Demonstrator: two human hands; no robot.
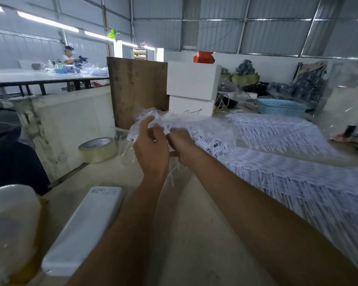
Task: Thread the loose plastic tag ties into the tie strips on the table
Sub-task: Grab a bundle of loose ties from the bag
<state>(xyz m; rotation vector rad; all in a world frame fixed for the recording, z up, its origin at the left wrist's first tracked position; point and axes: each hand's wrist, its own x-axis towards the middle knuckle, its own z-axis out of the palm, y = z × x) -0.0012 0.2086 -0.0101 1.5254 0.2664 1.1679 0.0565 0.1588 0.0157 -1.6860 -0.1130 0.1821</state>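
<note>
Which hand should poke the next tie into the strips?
Probably the right hand: it lies nearer the tie strips on the table. The left hand grips the bundle of loose ties, so it can keep feeding them.

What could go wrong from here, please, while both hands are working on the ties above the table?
The left hand and right hand hold a bunch of ties in the air, and some hang loose below; these could slip out and scatter on the table. The hands work close to the strips, so a forearm could brush and disorder the stacked rows. The picture is blurred, so the exact grip is unclear.
</note>
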